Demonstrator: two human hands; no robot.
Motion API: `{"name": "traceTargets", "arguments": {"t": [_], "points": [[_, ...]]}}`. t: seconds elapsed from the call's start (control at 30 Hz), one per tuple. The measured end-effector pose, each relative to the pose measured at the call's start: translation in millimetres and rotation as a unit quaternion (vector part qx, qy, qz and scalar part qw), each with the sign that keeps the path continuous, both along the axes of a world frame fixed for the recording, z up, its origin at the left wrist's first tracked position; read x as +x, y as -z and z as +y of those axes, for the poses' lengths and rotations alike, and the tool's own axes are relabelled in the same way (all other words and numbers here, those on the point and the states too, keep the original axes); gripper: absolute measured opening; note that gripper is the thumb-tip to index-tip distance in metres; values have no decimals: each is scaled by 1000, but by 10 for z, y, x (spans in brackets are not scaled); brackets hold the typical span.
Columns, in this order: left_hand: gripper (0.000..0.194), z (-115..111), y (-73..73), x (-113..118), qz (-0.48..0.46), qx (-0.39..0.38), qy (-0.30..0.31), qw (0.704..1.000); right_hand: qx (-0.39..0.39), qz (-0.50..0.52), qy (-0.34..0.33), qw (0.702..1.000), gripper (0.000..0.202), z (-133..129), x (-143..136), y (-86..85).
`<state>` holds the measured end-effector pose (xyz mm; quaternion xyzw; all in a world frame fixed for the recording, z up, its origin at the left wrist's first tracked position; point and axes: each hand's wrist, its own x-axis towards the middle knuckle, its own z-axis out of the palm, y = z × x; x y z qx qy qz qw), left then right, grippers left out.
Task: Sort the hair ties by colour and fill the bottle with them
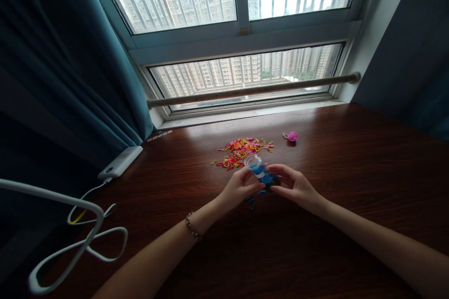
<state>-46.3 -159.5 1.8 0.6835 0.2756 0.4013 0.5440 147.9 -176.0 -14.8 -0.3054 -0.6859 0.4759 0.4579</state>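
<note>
A small clear plastic bottle [257, 168] lies tilted over the dark wooden table [351, 159], its open mouth pointing away from me and blue rubber bands inside. My left hand [237, 188] grips its left side. My right hand [293, 186] holds its lower end with the fingertips. A few blue bands [251, 201] lie on the table just under my hands. Beyond the bottle spreads a pile of red, yellow and pink rubber bands [240, 150]. A pink bottle cap [291, 136] lies to the right of the pile.
A white power bank [121, 162] with a white cable [80, 238] lies at the table's left edge beside a teal curtain [70, 65]. The window sill [245, 114] and barred window close the far side. A beaded bracelet [192, 228] is on my left wrist.
</note>
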Motion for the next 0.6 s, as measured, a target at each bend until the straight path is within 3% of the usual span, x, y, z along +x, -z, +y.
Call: {"name": "traceTargets", "arguments": {"t": [0.1,0.23,0.3,0.37,0.47,0.6], "points": [[37,-29,-8,8,-13,13,-39,999,-1,-22,42,999,43,-4,-85,-15],[38,99,-12,-167,15,125,-206,970,27,-206,157,966,30,9,-59,-56],[41,191,29,-270,59,207,-276,937,43,-286,143,947,24,0,-50,-48],[42,268,82,-349,104,292,-305,900,57,-316,112,940,22,-13,-81,-22],[40,333,141,-409,149,393,-306,854,72,-312,73,945,22,-21,-198,6],[40,351,165,-428,194,447,-305,818,97,-309,2,946,37,-8,-377,-27]]}}
